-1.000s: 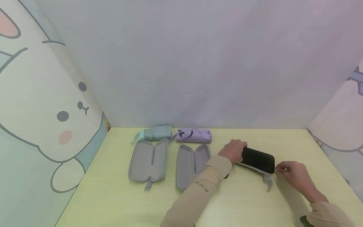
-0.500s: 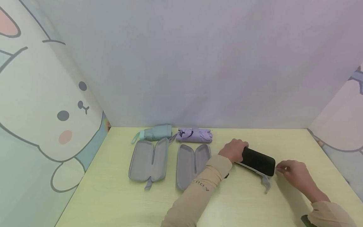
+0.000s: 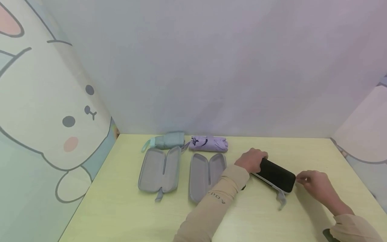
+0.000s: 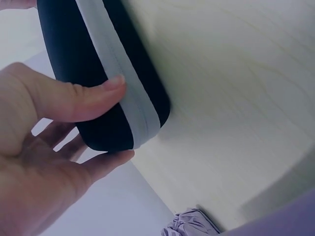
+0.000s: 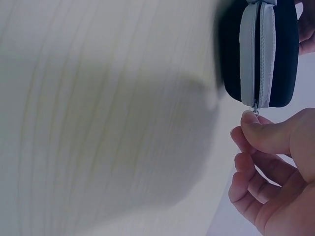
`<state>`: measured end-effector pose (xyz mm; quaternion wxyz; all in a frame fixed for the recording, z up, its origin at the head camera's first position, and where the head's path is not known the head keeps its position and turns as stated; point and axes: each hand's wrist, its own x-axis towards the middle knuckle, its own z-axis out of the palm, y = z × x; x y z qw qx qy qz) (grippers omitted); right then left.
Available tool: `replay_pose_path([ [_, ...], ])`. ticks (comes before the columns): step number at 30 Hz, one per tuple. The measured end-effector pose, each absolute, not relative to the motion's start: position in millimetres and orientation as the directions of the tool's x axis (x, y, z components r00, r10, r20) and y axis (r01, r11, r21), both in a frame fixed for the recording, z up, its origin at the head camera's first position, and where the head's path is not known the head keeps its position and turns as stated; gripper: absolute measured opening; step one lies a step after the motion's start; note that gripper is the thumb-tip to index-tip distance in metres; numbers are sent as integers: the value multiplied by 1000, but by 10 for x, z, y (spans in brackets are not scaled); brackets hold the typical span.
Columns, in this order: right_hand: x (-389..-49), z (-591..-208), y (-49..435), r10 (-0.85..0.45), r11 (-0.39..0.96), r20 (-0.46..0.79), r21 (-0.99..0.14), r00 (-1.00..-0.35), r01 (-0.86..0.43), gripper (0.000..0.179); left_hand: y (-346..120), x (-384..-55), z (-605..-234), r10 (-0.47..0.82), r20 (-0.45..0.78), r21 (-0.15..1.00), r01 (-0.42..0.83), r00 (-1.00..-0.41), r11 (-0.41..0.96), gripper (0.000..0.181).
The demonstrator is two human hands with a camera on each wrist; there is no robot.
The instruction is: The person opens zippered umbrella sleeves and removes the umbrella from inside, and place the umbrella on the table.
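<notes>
A black zip case (image 3: pixel 277 175) with a light grey zipper band lies slantwise at the right of the table in the head view. My left hand (image 3: pixel 251 160) grips its far left end, thumb on the grey band (image 4: pixel 140 110) and fingers around the corner in the left wrist view. At the opposite end, my right hand (image 3: pixel 317 186) pinches the zipper pull (image 5: pixel 256 112) between thumb and index finger; its other fingers are curled loosely. A dark slit runs between the two zipper tapes (image 5: pixel 266 54). A grey strap (image 3: pixel 281 200) hangs from the case's near side.
Two grey cases, one at the left (image 3: pixel 152 171) and one in the middle (image 3: pixel 198 176), lie spread apart on the pale yellow table (image 3: pixel 127 218); my left sleeve partly covers the middle one. A folded teal umbrella (image 3: pixel 170 140) and a purple one (image 3: pixel 208 144) lie behind them.
The black case has turned slightly, its right end coming nearer the front, and its strap has swung left. Both hands keep their holds. The head view has shifted a little.
</notes>
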<state>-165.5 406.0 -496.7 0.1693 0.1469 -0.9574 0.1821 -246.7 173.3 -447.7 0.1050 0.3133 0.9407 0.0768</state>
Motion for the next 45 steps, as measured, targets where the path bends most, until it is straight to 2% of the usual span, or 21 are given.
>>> replay_pose_path([
  [7, -1646, -4969, 4066, -233, 876, 372, -321, -898, -360, 21, 1740, -2477, -4494, 610, -152, 212, 578, -777, 788, 47],
  [16, -1650, -4958, 4040, -263, 858, 373, -331, -890, -393, 22, 1737, -2478, -4493, 624, -119, 213, 594, -772, 776, 38],
  [25, -1638, -4966, 4019, -317, 823, 379, -345, -869, -451, 29, 1712, -2477, -4491, 626, -99, 166, 607, -774, 777, 41],
  [31, -1656, -4955, 4004, -338, 810, 365, -356, -868, -465, 31, 1716, -2469, -4501, 631, -87, 188, 610, -770, 770, 39],
  [45, -1683, -4955, 3955, -367, 768, 378, -392, -850, -506, 33, 1759, -2410, -4511, 593, -58, 135, 582, -803, 802, 37],
])
